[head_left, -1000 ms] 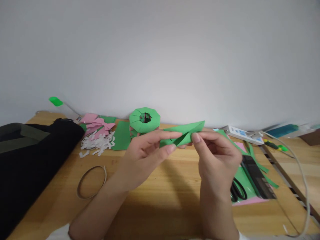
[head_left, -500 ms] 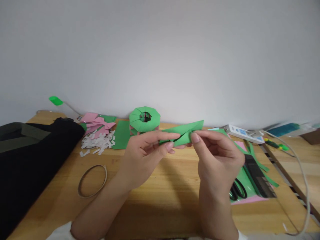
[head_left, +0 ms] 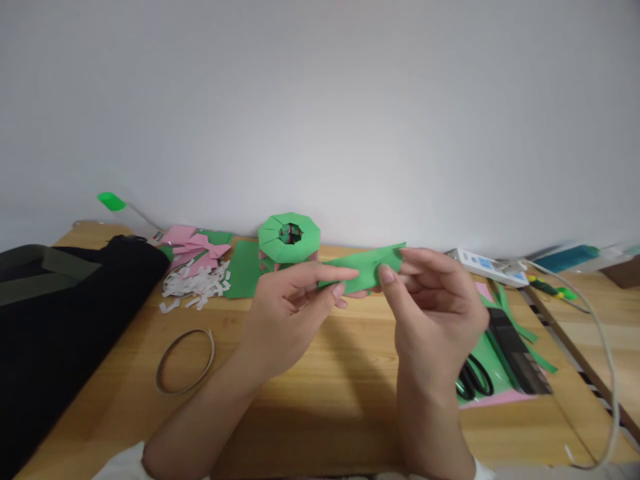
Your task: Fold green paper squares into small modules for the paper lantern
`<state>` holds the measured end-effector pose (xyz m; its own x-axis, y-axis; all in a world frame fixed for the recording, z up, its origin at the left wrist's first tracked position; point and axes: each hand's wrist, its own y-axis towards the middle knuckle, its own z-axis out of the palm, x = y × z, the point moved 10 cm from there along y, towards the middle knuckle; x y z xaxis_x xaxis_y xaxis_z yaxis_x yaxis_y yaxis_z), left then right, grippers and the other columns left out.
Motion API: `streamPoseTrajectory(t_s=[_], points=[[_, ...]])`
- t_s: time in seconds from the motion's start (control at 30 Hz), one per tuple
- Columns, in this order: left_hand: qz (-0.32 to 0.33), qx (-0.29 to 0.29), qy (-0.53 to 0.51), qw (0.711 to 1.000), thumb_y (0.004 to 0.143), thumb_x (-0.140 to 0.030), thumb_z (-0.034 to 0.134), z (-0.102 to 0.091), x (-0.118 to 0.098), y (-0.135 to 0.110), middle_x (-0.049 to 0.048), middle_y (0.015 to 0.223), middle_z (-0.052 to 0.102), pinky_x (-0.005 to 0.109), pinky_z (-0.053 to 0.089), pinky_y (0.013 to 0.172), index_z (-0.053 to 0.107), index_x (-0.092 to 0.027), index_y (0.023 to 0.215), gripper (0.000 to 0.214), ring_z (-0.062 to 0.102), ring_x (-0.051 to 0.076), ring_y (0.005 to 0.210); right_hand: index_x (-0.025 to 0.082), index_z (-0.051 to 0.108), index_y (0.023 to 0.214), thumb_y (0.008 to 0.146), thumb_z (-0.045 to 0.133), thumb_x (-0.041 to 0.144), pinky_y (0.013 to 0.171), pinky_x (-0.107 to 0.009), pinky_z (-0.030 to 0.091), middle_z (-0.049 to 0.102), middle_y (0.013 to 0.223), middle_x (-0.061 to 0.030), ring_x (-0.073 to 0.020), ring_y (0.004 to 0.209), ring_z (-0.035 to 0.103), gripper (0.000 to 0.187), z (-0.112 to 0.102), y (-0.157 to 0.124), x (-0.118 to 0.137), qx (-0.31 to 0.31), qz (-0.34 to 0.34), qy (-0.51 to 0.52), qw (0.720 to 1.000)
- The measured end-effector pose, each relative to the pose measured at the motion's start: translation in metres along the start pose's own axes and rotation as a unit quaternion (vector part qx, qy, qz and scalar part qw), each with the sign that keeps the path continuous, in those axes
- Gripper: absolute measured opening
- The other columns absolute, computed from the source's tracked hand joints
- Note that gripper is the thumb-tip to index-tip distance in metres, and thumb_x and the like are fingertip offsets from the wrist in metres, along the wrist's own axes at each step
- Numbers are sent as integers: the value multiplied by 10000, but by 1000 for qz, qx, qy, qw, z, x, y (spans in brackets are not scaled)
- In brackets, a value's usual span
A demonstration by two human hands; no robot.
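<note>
A folded strip of green paper [head_left: 367, 267] is held above the wooden table [head_left: 325, 393] by both hands. My left hand [head_left: 290, 313] pinches its left end between thumb and forefinger. My right hand [head_left: 435, 313] grips the right end, thumb on the front and fingers curled over the top. Behind the hands stands a round green paper ring [head_left: 290, 238] with pink showing in its centre hole.
A black bag [head_left: 60, 320] fills the left side. A loop of tape [head_left: 185, 362] lies near it. Pink and green folded pieces [head_left: 195, 247] and white paper scraps [head_left: 195, 283] lie at the back left. Scissors [head_left: 473, 380], a black ruler [head_left: 515, 350], green sheets and a white cable [head_left: 607, 373] lie on the right.
My right fingers have folded the paper's upper right flap down, so the pointed tip is now flattened under them. My left hand has kept its pinch.
</note>
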<state>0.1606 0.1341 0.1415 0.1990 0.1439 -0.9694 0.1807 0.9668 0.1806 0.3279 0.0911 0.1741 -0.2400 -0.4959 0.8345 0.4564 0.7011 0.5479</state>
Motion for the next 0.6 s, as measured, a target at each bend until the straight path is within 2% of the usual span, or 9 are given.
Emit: streamPoseTrajectory(t_s=[0.2, 0.33, 0.5, 0.6], points=[[29, 6, 16, 999, 788, -78, 661, 1, -2, 0, -44, 743, 737, 148, 585, 623, 752, -240, 858, 199, 699, 85, 645, 240, 688, 936, 730, 744, 86, 588, -198, 598, 703, 780, 27, -104, 668, 686, 263, -2, 0, 0, -11, 5, -7, 1000], [28, 8, -24, 999, 798, -76, 649, 4, -2, 0, -48, 743, 714, 181, 601, 649, 668, -219, 858, 156, 712, 100, 646, 245, 685, 932, 729, 745, 92, 581, -205, 595, 699, 778, 26, -112, 670, 688, 261, -2, -1, -4, -15, 17, 5, 1000], [2, 7, -68, 998, 790, -84, 670, 6, 2, -1, -51, 809, 732, 288, 626, 746, 501, -274, 1080, 386, 743, 156, 743, 249, 674, 939, 740, 738, 96, 566, -213, 590, 691, 791, 21, -117, 659, 685, 259, -1, -3, -6, -14, 24, 20, 999], [-20, 12, -57, 998, 772, -120, 707, 6, 7, 0, -39, 813, 750, 293, 630, 747, 517, -266, 1091, 399, 748, 171, 757, 248, 666, 952, 742, 731, 78, 586, -204, 587, 702, 800, 25, -110, 675, 690, 279, 1, -3, -2, -7, 18, 23, 1000]])
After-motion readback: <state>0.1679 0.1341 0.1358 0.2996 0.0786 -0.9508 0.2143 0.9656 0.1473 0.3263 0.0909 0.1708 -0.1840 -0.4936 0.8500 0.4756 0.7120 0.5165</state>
